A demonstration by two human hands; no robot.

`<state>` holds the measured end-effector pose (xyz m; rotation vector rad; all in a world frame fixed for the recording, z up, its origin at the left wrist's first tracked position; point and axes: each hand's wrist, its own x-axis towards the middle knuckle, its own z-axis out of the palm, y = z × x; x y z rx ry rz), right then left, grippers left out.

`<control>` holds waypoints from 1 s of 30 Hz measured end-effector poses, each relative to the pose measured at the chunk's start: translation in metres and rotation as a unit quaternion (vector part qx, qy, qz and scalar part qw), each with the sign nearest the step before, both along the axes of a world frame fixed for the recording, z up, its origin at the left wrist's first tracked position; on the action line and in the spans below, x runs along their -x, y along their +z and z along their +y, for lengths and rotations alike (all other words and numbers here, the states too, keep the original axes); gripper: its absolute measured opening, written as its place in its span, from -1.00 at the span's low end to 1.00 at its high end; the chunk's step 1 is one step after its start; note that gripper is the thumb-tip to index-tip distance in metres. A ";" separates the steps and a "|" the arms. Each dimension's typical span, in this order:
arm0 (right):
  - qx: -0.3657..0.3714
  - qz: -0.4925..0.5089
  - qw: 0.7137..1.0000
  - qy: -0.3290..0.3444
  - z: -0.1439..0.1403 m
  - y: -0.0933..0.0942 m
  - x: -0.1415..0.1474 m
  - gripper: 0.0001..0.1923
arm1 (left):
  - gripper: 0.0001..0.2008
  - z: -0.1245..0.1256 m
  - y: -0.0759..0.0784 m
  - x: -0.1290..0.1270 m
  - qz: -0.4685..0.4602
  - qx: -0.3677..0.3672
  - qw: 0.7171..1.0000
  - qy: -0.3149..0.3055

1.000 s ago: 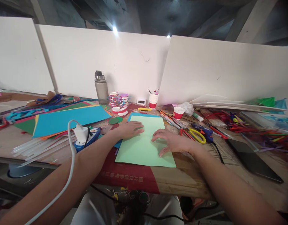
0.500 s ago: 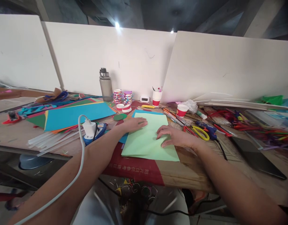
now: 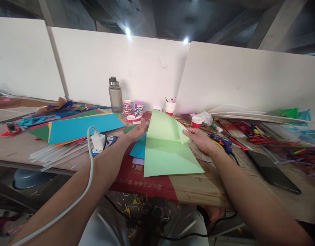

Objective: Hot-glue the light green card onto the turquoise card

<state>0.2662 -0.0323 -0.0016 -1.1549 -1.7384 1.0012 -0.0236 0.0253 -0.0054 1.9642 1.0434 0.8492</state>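
A sheet of light green paper (image 3: 174,159) lies in front of me, its lower part flat on the table and its upper part raised and curved along a crosswise bend. My right hand (image 3: 198,137) pinches the raised part at its right edge, where a corner curls over. At the left edge, my left hand (image 3: 137,132) is closed on the paper, its fingertips partly hidden behind it. Blue paper (image 3: 137,148) shows from beneath on the left, with a bit of lilac paper (image 3: 138,161) below it.
Left stand a charger on a power strip (image 3: 98,141), its white cable crossing my left arm, and coloured sheets (image 3: 83,127). Behind are a bottle (image 3: 115,95), small cup pieces (image 3: 130,118) and a pen cup (image 3: 170,107). Right lie a red-white cup (image 3: 196,122), glue gun (image 3: 222,142) and dark tablet (image 3: 272,171).
Both hands rested on the flat green paper. Now its upper part is lifted off the table, held at the sides, and the lower part has shifted slightly right.
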 end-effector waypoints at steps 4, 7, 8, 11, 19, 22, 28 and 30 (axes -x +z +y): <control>0.031 0.069 0.997 -0.013 0.007 -0.004 0.002 -0.54 | -0.36 0.001 -0.002 -0.001 -0.013 0.026 0.997 -0.072; 0.008 0.057 0.997 -0.042 0.015 -0.002 0.003 -0.50 | -0.40 0.003 -0.006 -0.007 -0.024 0.068 0.996 -0.053; -0.015 0.048 0.996 -0.074 0.017 0.000 0.003 -0.49 | -0.43 0.003 -0.006 -0.009 -0.041 0.077 0.996 -0.031; -0.146 0.017 0.959 -0.244 0.016 0.009 0.007 -0.53 | -0.42 0.004 -0.006 -0.014 -0.118 0.096 0.988 0.031; -0.277 -0.260 0.920 -0.096 -0.014 0.000 0.036 -0.67 | -0.37 0.028 -0.008 -0.013 -0.187 0.130 0.974 0.018; -0.237 -0.373 0.897 -0.009 -0.004 -0.019 0.041 -0.62 | -0.35 0.044 -0.008 -0.021 -0.189 0.110 0.973 0.070; -0.220 -0.457 0.861 0.033 0.019 -0.035 0.044 -0.48 | -0.32 0.050 -0.011 -0.019 -0.187 0.093 0.975 0.071; -0.211 -0.450 0.868 0.018 0.022 -0.035 0.044 -0.49 | -0.34 0.044 -0.013 -0.012 -0.169 0.094 0.981 0.007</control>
